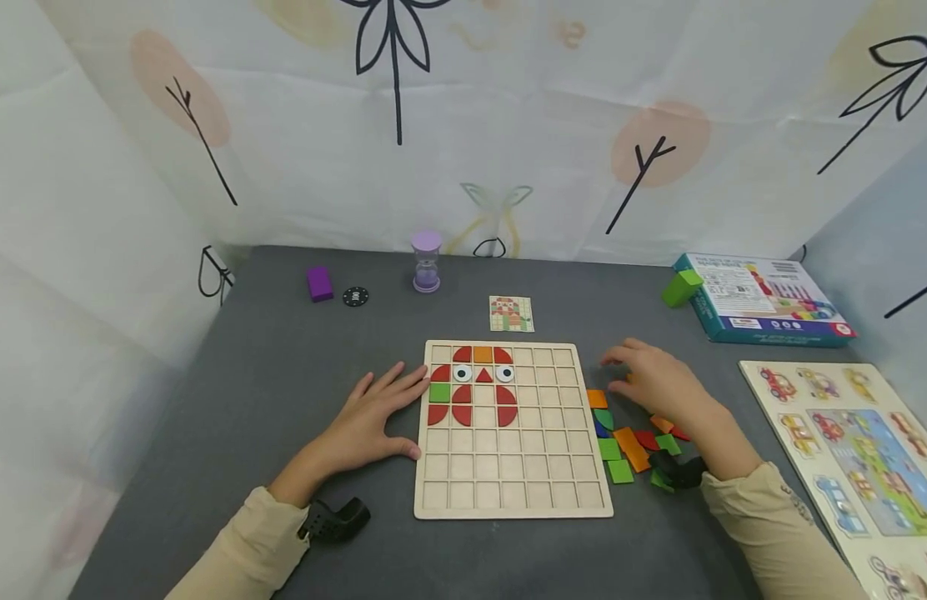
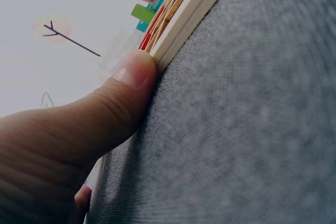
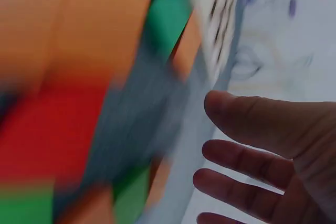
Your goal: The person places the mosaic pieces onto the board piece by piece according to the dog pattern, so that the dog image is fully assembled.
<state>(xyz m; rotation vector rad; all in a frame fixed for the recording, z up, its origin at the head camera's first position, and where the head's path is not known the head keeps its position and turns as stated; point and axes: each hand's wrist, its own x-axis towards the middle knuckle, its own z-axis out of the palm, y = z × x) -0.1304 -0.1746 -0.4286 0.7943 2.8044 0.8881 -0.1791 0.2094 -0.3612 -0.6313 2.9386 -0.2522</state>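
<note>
A wooden grid board [image 1: 534, 500] lies on the table, with red curved pieces [image 1: 462, 406], a red triangle [image 1: 483, 377], an orange square [image 1: 482, 355], a green square [image 1: 439, 392] and two eye pieces [image 1: 462, 373] in its upper left cells. My left hand [image 1: 373, 417] rests at the board's left edge, fingers spread; in the left wrist view its thumb [image 2: 131, 77] touches the board's side. Right of the board, my right hand [image 1: 658, 387] hovers beside a pile of loose coloured pieces [image 1: 632, 450]. Its thumb [image 3: 247, 116] and fingers stand apart in the right wrist view, holding nothing.
Behind the board lies a small pattern card [image 1: 512, 314]. A purple hourglass [image 1: 427, 262], a black token [image 1: 355, 297] and a purple block [image 1: 320, 284] stand further left. At right are a game box [image 1: 771, 296], a green block [image 1: 682, 288] and a picture puzzle board [image 1: 801, 483].
</note>
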